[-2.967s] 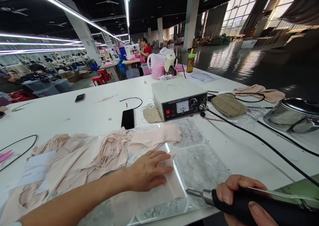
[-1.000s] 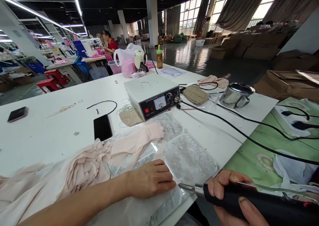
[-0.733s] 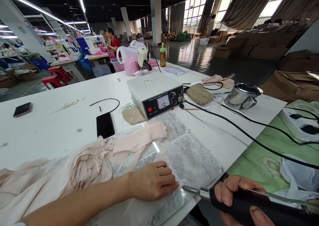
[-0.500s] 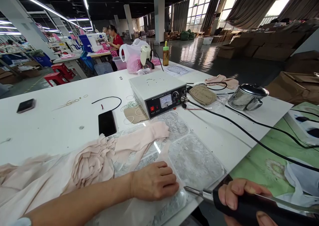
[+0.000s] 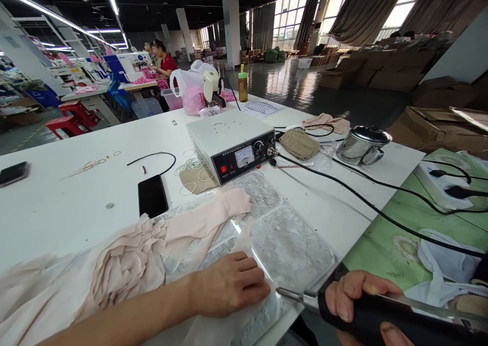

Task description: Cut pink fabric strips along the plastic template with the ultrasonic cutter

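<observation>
Left fingers: the left hand (image 5: 231, 285) is curled, fingertips drawn in and down on the thin pale cloth (image 5: 242, 238); whether they pinch it or only press, I cannot tell.
Right fingers: the right hand (image 5: 348, 297) is wrapped around the black-handled tool (image 5: 423, 318).
Metal tip: it points left, just beside the left fingertips with a small gap; contact with the cloth cannot be made out.
Just changed: three seconds ago the left hand lay flat, fingers spread; now it is bunched close to the tip, which suggests tighter control of the cloth there.
Thin cloth: under and around the left hand, on the clear mat (image 5: 292, 244).
Cloth pile: the pink pile (image 5: 129, 267) lies beyond the left forearm.
Cable: the black cable (image 5: 343, 186) runs from the metered box (image 5: 231, 132) toward the right.
</observation>
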The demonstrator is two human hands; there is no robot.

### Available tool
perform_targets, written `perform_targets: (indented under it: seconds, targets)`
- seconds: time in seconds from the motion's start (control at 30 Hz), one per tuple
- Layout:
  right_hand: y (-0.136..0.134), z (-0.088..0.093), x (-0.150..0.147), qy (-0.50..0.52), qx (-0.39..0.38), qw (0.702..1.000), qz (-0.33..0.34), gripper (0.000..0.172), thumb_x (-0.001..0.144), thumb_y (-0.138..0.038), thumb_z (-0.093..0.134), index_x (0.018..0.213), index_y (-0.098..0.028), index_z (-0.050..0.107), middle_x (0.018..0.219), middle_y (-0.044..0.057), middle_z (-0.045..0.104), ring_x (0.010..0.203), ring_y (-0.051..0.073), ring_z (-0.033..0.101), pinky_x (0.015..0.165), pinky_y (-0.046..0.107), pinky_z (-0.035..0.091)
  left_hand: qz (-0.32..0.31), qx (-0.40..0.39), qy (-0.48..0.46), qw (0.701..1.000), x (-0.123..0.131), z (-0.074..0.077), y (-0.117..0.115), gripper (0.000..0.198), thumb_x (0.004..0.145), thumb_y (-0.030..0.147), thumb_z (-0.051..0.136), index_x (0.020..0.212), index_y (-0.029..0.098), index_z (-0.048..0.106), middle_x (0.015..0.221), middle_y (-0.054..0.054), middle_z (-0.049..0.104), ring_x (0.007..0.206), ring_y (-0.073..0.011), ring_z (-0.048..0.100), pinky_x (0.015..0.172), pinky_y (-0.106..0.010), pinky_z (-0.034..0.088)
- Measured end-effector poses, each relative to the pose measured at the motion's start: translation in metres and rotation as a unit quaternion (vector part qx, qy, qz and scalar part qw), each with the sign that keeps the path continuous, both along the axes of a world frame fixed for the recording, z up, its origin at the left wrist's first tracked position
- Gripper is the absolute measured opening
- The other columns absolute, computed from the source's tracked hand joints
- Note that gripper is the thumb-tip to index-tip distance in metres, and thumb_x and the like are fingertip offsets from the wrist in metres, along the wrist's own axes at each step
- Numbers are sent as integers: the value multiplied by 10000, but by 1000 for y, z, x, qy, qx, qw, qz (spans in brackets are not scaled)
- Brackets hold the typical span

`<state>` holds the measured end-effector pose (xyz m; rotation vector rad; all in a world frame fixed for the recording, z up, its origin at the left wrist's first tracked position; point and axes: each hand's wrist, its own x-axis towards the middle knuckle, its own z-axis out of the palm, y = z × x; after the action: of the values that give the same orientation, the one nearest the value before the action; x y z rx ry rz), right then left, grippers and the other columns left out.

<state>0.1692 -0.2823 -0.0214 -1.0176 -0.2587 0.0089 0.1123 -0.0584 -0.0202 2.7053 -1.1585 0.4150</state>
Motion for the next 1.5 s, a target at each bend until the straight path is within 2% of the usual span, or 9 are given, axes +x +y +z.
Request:
perform_targets:
  seconds: [0.13,0.37,0.77,0.9,1.1,1.5]
  targets:
    - [-2,0,-3,24,15,999,30,139,809,-385,573,894,-278,602,748,8,477,559,146,491,504,320,504,7,-14,13,1000,0,2,0,168,1015,114,401,990,131,566,799,-37,580,692,-143,493,638,-282,381]
    - [3,9,-1,22,19,999,25,184,786,-426,626,852,-264,570,718,-9,497,529,133,511,477,291,484,11,-17,50,999,0,-3,2,126,997,98,435,1022,131,555,836,-37,563,714,-144,485,687,-282,385]
    - [4,6,0,0,32,999,21,183,789,-419,615,864,-259,566,725,-16,504,531,118,515,483,269,485,5,-60,59,996,1,2,0,213,1031,106,341,1040,105,553,875,-65,619,750,-152,512,720,-285,412]
    - [0,-1,-2,21,34,999,34,186,800,-419,603,894,-267,553,767,-11,496,574,127,525,528,288,492,3,-52,69,996,2,0,1,174,1020,105,388,1018,113,561,879,-61,616,763,-152,523,737,-281,412]
    - [-2,-4,0,11,30,999,40,171,823,-419,582,903,-269,559,767,-8,499,563,130,524,516,292,493,4,-32,79,996,2,-3,2,127,992,100,445,1019,131,565,885,-55,600,778,-154,518,752,-287,413]
    - [4,9,1,1,31,999,15,172,801,-415,615,843,-254,572,702,-15,510,513,118,519,465,262,483,-11,-44,68,997,4,-1,1,185,1023,107,387,1020,106,572,867,-65,629,785,-160,550,725,-290,418]
